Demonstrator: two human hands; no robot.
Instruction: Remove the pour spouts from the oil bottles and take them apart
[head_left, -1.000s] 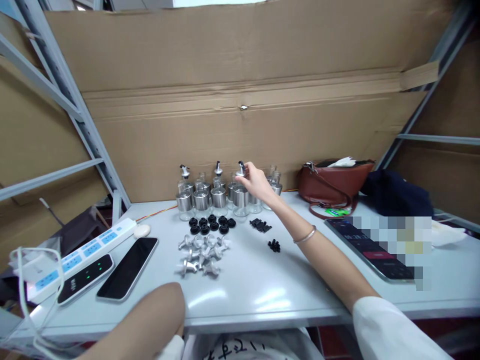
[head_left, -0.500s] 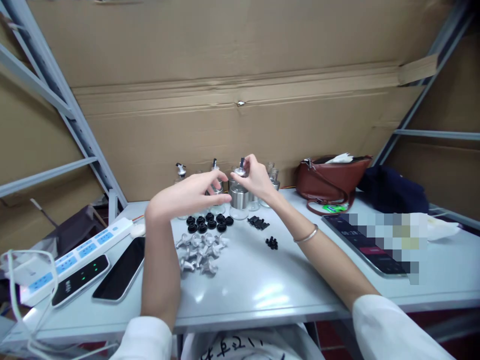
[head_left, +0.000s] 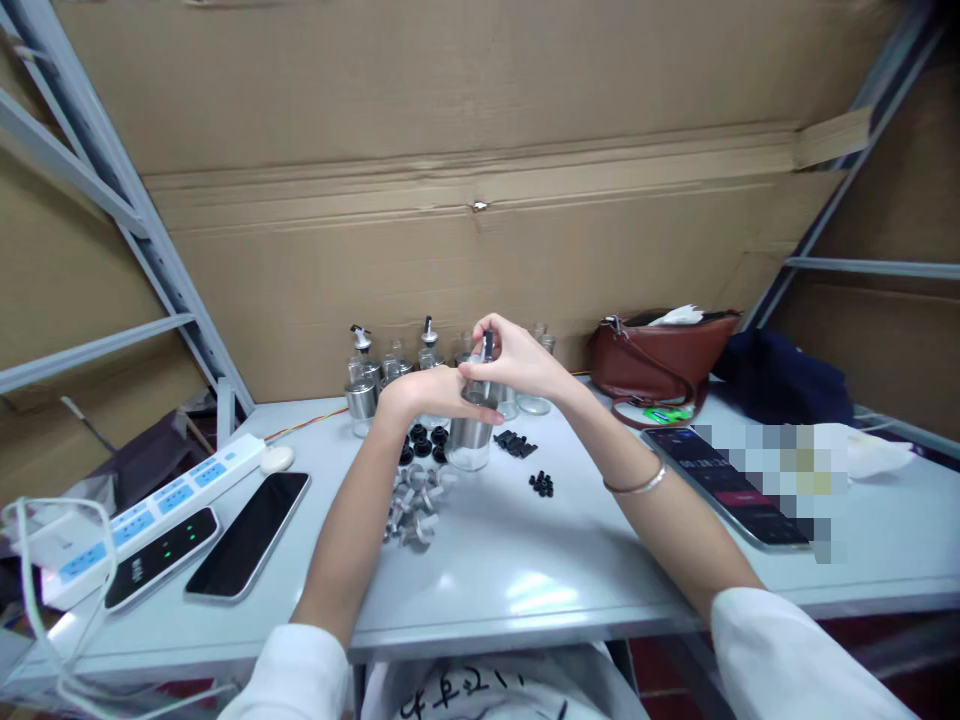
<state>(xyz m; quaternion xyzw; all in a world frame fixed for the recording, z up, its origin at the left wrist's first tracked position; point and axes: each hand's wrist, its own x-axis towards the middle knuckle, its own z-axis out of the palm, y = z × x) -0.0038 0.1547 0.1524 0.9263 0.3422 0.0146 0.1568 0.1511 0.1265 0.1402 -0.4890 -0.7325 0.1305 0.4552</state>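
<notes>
A glass bottle (head_left: 470, 440) with a steel band is just in front of the back row, slightly tilted. My left hand (head_left: 441, 392) is closed around its upper part. At the bottle's top, my right hand (head_left: 521, 362) pinches a pourer spout (head_left: 487, 346) with a black tip; its seat in the neck is hidden by my fingers. Under my left wrist lie black ringed stoppers (head_left: 421, 442) and silver spout parts (head_left: 414, 505). Small black flip pieces (head_left: 515, 444) and tiny black caps (head_left: 541, 484) lie to the right of the bottle.
Several bottles (head_left: 361, 400) stand along the cardboard wall (head_left: 480, 260), two with spouts on top. At left are a power strip (head_left: 154, 515), a power bank (head_left: 163, 560) and a phone (head_left: 249, 537). A brown bag (head_left: 667, 355) and a larger phone (head_left: 720, 480) lie at right.
The bottle under my right hand has come nearer to me and now tilts. My left hand, open beside it before, has moved right and closed around it.
</notes>
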